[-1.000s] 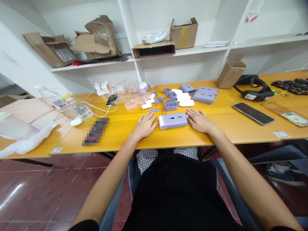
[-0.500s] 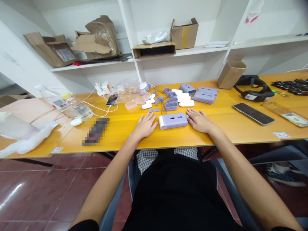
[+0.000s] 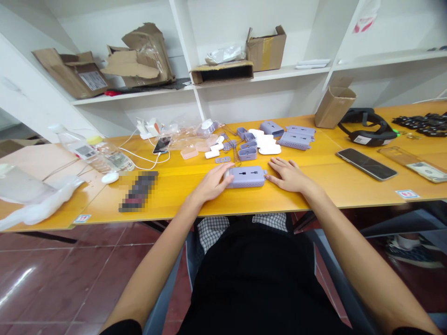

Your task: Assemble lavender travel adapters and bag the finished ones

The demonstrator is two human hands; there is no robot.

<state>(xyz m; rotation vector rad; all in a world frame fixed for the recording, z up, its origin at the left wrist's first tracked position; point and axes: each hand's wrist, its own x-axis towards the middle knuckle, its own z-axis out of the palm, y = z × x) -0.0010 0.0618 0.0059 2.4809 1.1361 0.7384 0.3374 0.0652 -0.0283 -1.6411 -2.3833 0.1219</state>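
- Currently, the purple box lies flat on the yellow table, right in front of the person, its two dark, key-shaped cutouts facing up.
- The left hand holds the left end of the box between thumb and fingers; how firmly is hard to tell, since the fingers cover that end.
- The right hand is open and palm down on the table, fingers spread, with its thumb at or just beside the small tab on the box's right end.
- Just behind the box stand a coiled spring and a small flat plate, near several purple cups.
- White pieces lie beside the cups, and more purple shells sit to their right.
- Farther right are a phone and a black headset.
- Well to the left lie clear plastic bottles.
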